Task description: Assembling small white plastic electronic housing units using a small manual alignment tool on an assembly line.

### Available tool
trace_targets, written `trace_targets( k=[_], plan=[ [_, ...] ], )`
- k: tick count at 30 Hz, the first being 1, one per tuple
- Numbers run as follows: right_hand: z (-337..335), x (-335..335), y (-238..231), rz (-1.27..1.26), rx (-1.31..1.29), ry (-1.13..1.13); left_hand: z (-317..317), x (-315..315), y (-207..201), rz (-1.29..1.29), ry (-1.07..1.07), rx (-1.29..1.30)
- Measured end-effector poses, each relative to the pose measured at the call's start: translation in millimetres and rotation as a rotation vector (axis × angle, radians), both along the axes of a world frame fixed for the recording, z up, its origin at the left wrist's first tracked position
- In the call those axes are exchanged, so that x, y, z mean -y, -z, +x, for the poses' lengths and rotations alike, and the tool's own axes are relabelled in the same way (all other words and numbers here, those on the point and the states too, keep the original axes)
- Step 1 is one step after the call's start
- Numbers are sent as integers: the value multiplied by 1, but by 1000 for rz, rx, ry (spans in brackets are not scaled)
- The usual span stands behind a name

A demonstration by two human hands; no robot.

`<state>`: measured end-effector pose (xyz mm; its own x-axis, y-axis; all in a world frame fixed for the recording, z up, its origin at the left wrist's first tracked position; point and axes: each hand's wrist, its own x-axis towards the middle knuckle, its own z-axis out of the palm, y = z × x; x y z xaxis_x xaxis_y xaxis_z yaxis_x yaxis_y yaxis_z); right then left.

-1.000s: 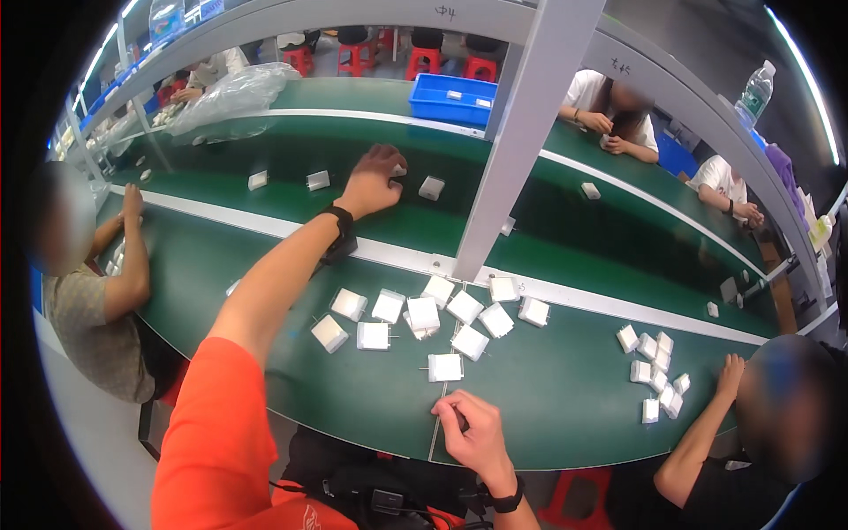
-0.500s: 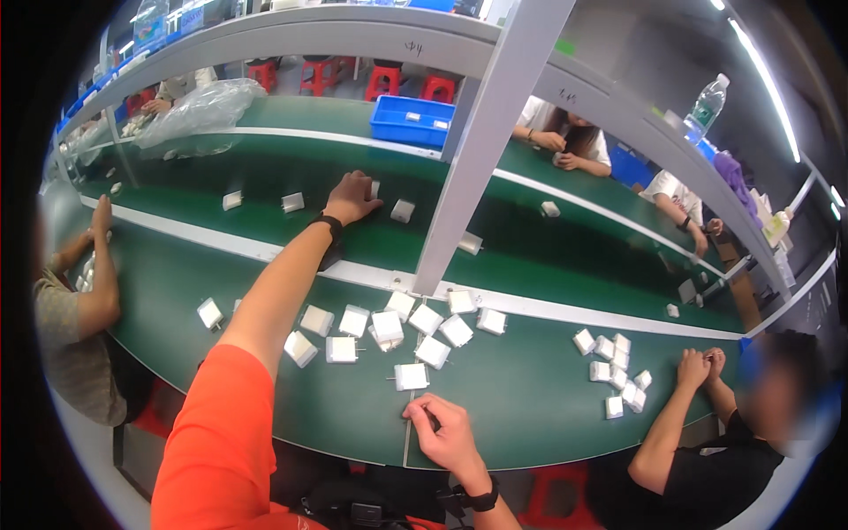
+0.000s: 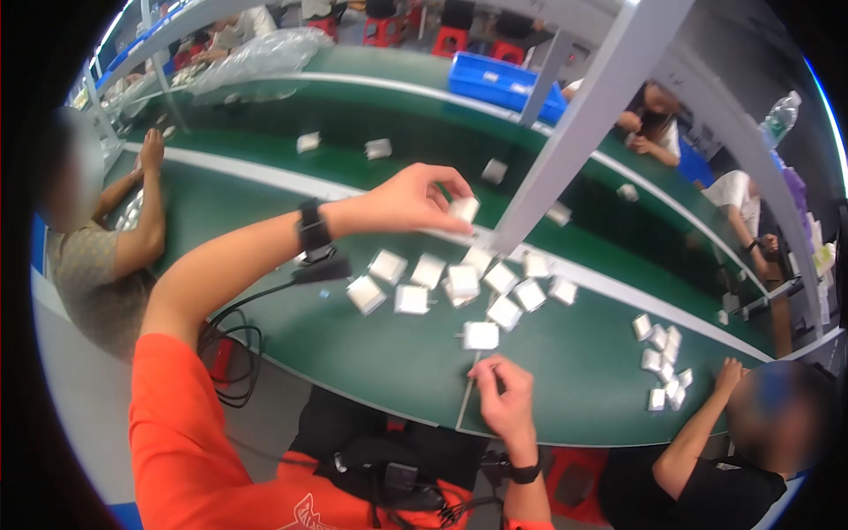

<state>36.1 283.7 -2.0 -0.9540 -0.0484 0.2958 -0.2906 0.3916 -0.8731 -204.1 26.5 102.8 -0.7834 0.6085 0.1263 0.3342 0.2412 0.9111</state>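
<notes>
Between the thumb and fingers of my left hand (image 3: 411, 199) is a small white motor-like block (image 3: 465, 209), raised near the white rail. My right hand (image 3: 507, 396) is curled in a pinch over the near table edge. Whatever its fingertips hold, if anything, is too small to tell. Just beyond those fingertips lies a single white block (image 3: 481, 336) with a thin shaft pointing left. A loose group of similar blocks (image 3: 463, 281) spreads across the green table (image 3: 353, 331) between my hands and the rail.
Behind the white rail (image 3: 309, 184), more blocks lie spaced along a green belt (image 3: 424, 159). A grey post (image 3: 592, 115) rises beyond my left hand. Co-workers sit on both sides, the right one beside a block pile (image 3: 667, 358). A blue bin (image 3: 503, 87) stands across the belt.
My left hand has come back from the belt over the rail, carrying a block. My right hand stays pinched near the table edge. The view has shifted.
</notes>
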Motion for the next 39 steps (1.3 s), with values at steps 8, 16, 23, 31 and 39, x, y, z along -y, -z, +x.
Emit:
trace_targets(
  k=[8, 16, 23, 31, 39],
  plan=[
    [-3, 4, -3, 35, -42, -28, 177, 45, 39, 109, 115, -11],
    [11, 8, 2, -209, -25, -65, 215, 30, 79, 572, -121, 583],
    [26, 41, -10, -258, 47, -298, 242, 13, 92, 603, -76, 325],
    [20, 51, -18, -244, 100, -337, 239, 15, 91, 198, -196, -143],
    [17, 53, -15, -48, -5, -165, 230, 12, 108, 200, -270, -125]
  ],
)
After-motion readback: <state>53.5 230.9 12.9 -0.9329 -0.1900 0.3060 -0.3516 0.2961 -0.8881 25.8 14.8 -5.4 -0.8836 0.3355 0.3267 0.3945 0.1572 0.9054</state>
